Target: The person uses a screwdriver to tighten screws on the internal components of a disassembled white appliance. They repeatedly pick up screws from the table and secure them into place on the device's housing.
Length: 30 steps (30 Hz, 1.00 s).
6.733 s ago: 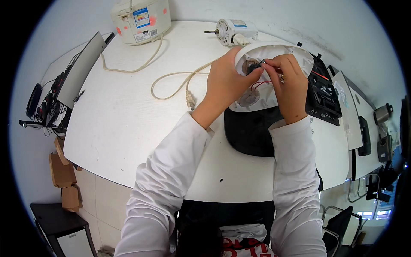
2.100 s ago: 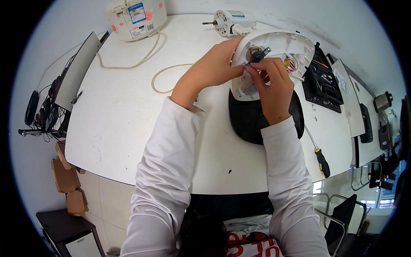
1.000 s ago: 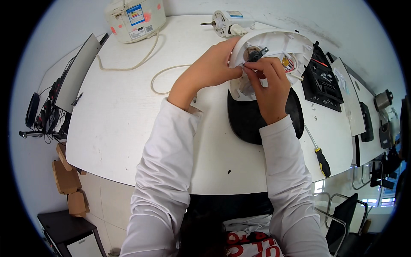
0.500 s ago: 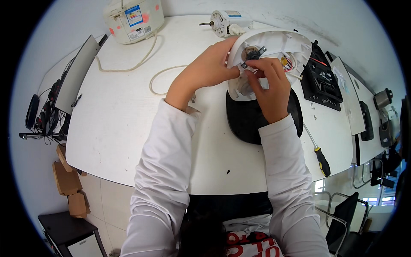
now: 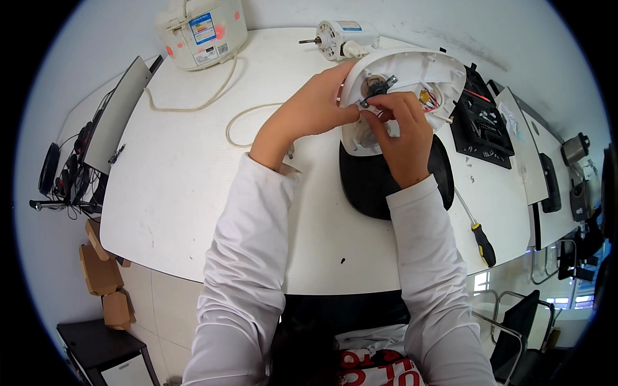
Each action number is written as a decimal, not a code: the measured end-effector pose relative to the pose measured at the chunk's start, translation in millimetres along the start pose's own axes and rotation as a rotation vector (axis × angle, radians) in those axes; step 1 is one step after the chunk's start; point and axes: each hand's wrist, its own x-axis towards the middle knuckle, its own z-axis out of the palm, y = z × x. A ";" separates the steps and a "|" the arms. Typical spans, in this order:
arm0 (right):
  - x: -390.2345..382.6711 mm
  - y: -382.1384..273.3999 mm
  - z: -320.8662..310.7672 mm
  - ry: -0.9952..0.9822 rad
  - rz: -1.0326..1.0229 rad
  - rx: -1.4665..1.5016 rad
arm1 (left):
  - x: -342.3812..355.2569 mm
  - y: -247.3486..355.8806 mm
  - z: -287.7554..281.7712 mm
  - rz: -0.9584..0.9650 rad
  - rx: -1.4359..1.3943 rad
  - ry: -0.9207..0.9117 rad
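Observation:
An open white plastic housing (image 5: 400,62), its hollow side up, leans on a black, rounded base plate (image 5: 360,186). My left hand (image 5: 313,106) grips the housing's left rim, thumb stretched toward the inside. Inside the shell, my right hand (image 5: 405,132) is closed in a pinch, thumb and fingertips together beside a dark metal bracket (image 5: 380,90). Whatever lies between those fingertips is too small and covered to name. Coloured wires (image 5: 427,98) show at the housing's right side.
A white motor (image 5: 344,40) with a shaft stands behind the housing. To the right are a black tool case (image 5: 483,128) and a screwdriver (image 5: 481,243). A white appliance (image 5: 203,35) with a cord stands at the back left. A small black piece (image 5: 342,260) lies near the front edge.
My right fingertips have shifted slightly at the bracket, staying pinched. My left hand keeps its hold on the rim.

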 end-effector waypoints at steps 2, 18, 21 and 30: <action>0.2 0.0 -1.0 0.011 -0.022 -0.003 | 0.9 1.2 -1.3 -0.011 0.015 -0.005; 3.7 -11.6 -34.4 0.000 -0.024 -0.137 | -0.1 7.5 -3.3 -0.035 0.092 -0.035; -7.9 -19.7 -90.7 0.002 0.107 -0.239 | 1.9 4.6 0.0 -0.050 0.079 -0.022; -147.5 1.2 -237.0 -0.417 0.653 -0.689 | 9.7 5.2 19.8 -0.023 0.068 0.194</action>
